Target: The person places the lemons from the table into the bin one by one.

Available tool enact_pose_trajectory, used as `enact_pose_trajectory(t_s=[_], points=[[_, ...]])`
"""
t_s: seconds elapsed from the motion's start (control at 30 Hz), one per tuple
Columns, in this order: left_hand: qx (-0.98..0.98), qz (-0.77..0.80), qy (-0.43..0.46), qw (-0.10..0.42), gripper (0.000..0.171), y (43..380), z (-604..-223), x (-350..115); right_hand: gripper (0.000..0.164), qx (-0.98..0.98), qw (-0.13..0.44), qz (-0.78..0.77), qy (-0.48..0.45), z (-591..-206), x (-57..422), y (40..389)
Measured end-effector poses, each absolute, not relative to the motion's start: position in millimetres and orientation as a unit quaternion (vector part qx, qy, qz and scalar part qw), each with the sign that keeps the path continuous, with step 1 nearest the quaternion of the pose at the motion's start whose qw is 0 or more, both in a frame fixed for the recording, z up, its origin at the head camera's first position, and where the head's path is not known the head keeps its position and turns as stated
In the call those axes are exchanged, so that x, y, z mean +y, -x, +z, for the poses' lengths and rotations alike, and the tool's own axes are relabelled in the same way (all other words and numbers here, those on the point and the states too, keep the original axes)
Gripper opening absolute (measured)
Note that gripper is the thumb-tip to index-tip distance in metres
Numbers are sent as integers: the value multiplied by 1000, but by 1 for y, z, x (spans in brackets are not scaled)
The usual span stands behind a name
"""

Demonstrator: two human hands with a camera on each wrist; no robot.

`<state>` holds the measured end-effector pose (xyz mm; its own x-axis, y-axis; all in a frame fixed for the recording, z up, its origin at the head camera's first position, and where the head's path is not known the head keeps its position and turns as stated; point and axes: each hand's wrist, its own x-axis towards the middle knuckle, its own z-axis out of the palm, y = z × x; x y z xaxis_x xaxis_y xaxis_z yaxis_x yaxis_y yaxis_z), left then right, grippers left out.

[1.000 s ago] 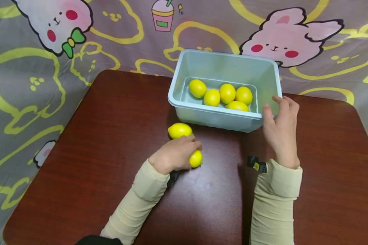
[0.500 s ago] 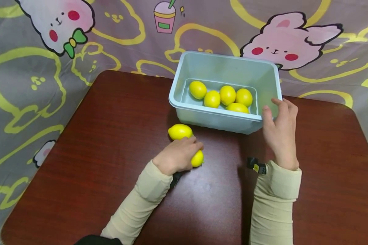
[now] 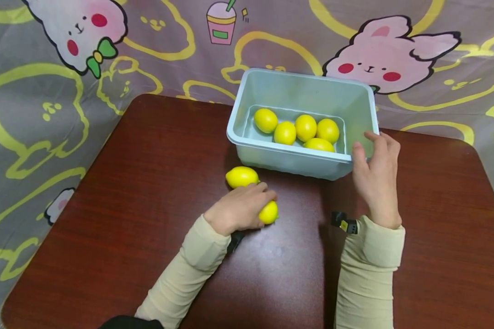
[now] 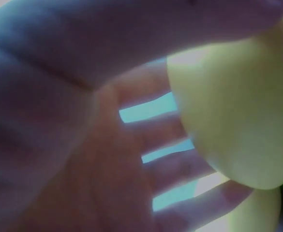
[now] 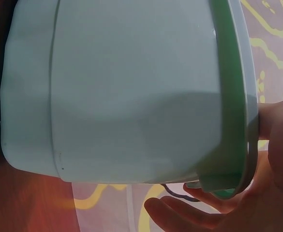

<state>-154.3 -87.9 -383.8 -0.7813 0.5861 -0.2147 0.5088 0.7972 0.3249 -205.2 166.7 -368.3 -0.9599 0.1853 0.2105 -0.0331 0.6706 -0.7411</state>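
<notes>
My left hand [image 3: 240,208] curls over a yellow lemon [image 3: 269,212] low over the table. In the left wrist view the thumb lies across the top of this lemon [image 4: 233,111] and the fingers reach along its far side. Just behind the hand, a second lemon [image 3: 241,177] lies on the table in front of a pale blue plastic bin [image 3: 288,157]. At the bin's front right corner my right hand [image 3: 378,180] grips the rim. The right wrist view has the thumb at the rim and the other fingers [image 5: 180,212] beside the bin's outer wall.
Several lemons [image 3: 306,128] lie on the bin's floor. The bin stands at the back of a dark reddish-brown table [image 3: 148,219] with rounded corners. Behind it hangs a grey-pink cloth [image 3: 156,82] printed with cartoon animals. A small black camera [image 3: 343,222] sits at the right wrist.
My left hand and its lemon have shifted slightly to the right, and more of that lemon shows past the fingers. The right hand and the bin hold their places.
</notes>
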Motion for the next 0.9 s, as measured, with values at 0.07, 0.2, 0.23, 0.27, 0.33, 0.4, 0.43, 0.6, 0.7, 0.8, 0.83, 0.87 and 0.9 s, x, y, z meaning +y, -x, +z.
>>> enact_pose_trajectory(t_s=[0.07, 0.2, 0.23, 0.27, 0.33, 0.4, 0.43, 0.6, 0.7, 0.8, 0.83, 0.87, 0.9], points=[[936, 127, -292, 152, 49, 154, -383, -88, 51, -904, 134, 404, 43, -368, 167, 205], [936, 126, -291, 152, 49, 155, -382, -89, 51, -904, 132, 403, 47, -369, 167, 206], [936, 125, -291, 151, 50, 155, -382, -89, 51, -905, 132, 403, 48, -368, 167, 206], [936, 125, -292, 152, 50, 155, -382, -89, 51, -905, 131, 402, 48, -368, 167, 206], [936, 125, -294, 150, 50, 156, -382, -88, 51, -905, 130, 402, 49, -368, 166, 206], [935, 126, -298, 145, 50, 156, -382, -88, 51, -905, 130, 402, 49, -367, 166, 205], [935, 126, -300, 142, 50, 157, -382, -88, 51, -905, 129, 402, 49, -367, 166, 205], [935, 131, -307, 121, 49, 156, -382, -89, 51, -904, 129, 404, 48, -367, 165, 205], [936, 132, -306, 111, 48, 156, -381, -89, 51, -904, 129, 404, 47, -367, 165, 205], [936, 136, -309, 100, 48, 156, -380, -90, 51, -905, 129, 403, 47, -367, 165, 204], [936, 137, -311, 95, 48, 156, -380, -90, 51, -905, 129, 402, 47, -367, 165, 204], [935, 138, -314, 90, 48, 156, -380, -90, 51, -905, 129, 402, 48, -367, 165, 204], [934, 141, -316, 86, 49, 156, -380, -91, 51, -905, 130, 402, 48, -367, 165, 204]])
